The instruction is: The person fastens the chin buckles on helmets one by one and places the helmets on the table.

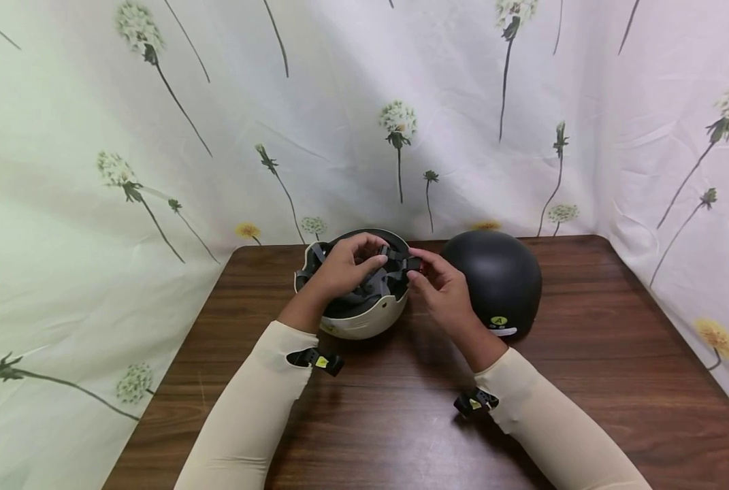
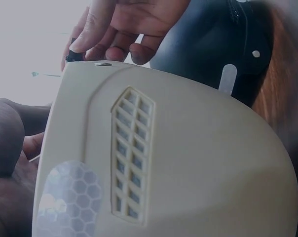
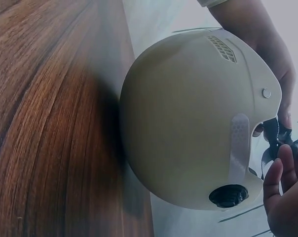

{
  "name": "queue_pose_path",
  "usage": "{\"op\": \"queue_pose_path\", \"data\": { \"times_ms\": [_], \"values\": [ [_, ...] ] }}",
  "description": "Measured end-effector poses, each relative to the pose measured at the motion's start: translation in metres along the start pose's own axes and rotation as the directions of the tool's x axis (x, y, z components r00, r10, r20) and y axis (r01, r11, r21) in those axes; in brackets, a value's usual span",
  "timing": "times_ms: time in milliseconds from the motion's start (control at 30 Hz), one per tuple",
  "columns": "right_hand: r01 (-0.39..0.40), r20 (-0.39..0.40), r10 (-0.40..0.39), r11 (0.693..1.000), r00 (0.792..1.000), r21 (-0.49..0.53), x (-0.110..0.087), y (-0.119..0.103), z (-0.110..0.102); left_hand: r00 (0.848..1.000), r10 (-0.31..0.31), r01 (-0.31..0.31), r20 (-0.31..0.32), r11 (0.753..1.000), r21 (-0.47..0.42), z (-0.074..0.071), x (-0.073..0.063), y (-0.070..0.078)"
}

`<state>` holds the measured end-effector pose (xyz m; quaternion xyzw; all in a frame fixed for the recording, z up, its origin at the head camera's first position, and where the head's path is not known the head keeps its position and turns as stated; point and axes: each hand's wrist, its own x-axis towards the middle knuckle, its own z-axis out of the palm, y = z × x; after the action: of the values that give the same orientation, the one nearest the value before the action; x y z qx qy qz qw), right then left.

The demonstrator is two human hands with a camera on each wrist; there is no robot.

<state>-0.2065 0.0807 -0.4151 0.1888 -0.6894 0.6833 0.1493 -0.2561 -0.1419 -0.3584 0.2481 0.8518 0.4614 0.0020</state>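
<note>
- You hold a black buckle (image 1: 410,263) with both hands at the right-hand part of the opening of an upturned cream helmet (image 1: 364,325), near the far edge of a dark wood table (image 1: 376,415).
- Your left hand (image 1: 343,267) arches over the helmet's dark lining, thumb and fingers nearly closed on the buckle's left end; the exact contact is partly hidden.
- Your right hand (image 1: 446,294) pinches the buckle's right end between thumb and fingers, with only the buckle's thickness between them. Whether its parts are joined, you cannot tell from here.
- Grey straps (image 1: 375,280) lie inside the helmet, below your fingers.
- From your left wrist, the cream shell shows a slatted vent (image 2: 133,158) and a honeycomb-patterned patch (image 2: 70,202); from your right, a round black fitting (image 3: 229,196) and a metal stud (image 3: 266,93).
- A black helmet (image 1: 489,275) sits dome up to the right, just beyond your right hand, wearing a yellow "A" sticker (image 1: 498,320).
- Cream sleeves (image 1: 241,408) cover your forearms; a white cloth (image 1: 339,136) printed with dandelions hangs behind the table.
</note>
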Motion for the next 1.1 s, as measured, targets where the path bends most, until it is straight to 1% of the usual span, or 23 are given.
{"op": "queue_pose_path", "data": {
  "times_ms": [167,267,500,800,1100],
  "values": [
    [-0.036,-0.023,0.037,0.998,0.999,0.059,0.0012,-0.0011,0.0009,1.000,-0.017,0.017,-0.012,1.000,0.005,-0.0005,0.0004,-0.0005],
    [-0.041,-0.033,0.043,0.997,0.999,0.064,0.0018,-0.0006,0.0013,0.999,-0.028,0.028,-0.017,1.000,0.003,-0.0008,-0.0003,-0.0009],
    [-0.025,-0.043,0.026,0.999,0.999,0.026,0.0025,-0.0006,0.0018,0.999,-0.018,0.017,-0.035,0.999,-0.035,-0.0042,-0.0036,0.0012],
    [0.003,-0.016,-0.004,1.000,1.000,-0.024,0.0052,0.0004,-0.0005,0.996,-0.002,-0.001,-0.086,1.000,-0.031,-0.0048,-0.0060,-0.0003],
    [-0.026,-0.009,0.025,0.994,1.000,-0.102,0.0077,-0.0003,-0.0025,0.997,0.036,-0.040,-0.069,0.998,-0.058,-0.0034,-0.0076,0.0018]
  ]
}}
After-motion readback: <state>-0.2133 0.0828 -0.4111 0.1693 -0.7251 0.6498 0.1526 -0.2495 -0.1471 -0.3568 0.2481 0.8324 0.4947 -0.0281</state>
